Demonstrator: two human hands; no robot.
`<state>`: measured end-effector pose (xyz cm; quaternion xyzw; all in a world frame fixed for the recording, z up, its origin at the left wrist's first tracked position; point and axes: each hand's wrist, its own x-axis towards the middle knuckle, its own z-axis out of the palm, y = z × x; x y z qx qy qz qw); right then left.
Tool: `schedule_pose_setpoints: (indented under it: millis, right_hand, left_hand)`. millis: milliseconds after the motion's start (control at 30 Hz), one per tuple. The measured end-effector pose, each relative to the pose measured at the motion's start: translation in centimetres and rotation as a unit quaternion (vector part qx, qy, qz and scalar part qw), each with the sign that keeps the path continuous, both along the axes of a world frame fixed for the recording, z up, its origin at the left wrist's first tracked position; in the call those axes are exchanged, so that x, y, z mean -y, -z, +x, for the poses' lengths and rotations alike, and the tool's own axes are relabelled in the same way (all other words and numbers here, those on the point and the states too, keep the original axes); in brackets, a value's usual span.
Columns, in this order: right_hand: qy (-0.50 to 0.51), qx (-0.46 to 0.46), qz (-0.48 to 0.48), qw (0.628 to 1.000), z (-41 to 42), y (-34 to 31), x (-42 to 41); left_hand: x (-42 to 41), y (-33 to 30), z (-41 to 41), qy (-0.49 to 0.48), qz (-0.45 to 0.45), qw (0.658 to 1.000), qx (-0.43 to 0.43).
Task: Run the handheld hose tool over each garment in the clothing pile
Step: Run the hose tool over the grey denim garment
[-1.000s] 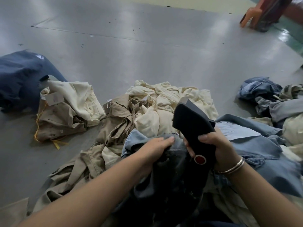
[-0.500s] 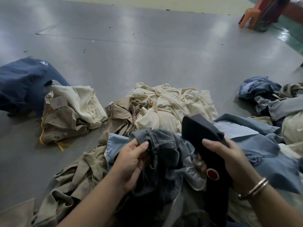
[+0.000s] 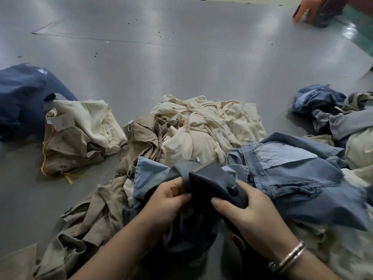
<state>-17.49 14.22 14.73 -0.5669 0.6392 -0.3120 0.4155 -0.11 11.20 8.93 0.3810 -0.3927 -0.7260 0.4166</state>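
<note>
Right grip (image 3: pixel 250 211) stays wrapped round the dark hose tool (image 3: pixel 214 184), now lowered nose-first onto the grey-blue garment (image 3: pixel 181 229). Left grip (image 3: pixel 167 201) pinches that cloth just beside it, so this piece looks mid-pass.

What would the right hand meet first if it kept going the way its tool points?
Probably the cream shirt heaped just beyond the tool that the right hand grips, though depth is unclear.

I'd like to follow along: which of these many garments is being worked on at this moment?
The dark blue denim garment nearest the camera: the left hand grips its fabric while the right hand holds the dark handheld tool against it. The others lie untouched.
</note>
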Motion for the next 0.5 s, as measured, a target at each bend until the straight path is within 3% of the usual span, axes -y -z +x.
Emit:
schedule_pose_setpoints:
  millis: [167,267,367,500]
  right_hand:
    - [0.09,0.061,-0.009,0.994,-1.8,-1.1,2.7]
    - [0.046,0.123,0.03,0.991,-2.6,-1.6,1.8]
    - [-0.04,0.048,0.105,0.993,-1.5,-1.0,0.2]
    - [0.001,-0.046,0.08,0.996,-0.8,-0.1,1.9]
  left_hand:
    - [-0.4,0.5,-0.1,0.008,-0.018,0.999,0.034]
    - [0.4,0.5,0.1,-0.031,-0.008,0.999,0.006]
    - [0.4,0.4,-0.2,-0.009,-0.015,1.0,0.001]
    - [0.4,0.9,0.0,0.014,-0.016,0.999,0.031]
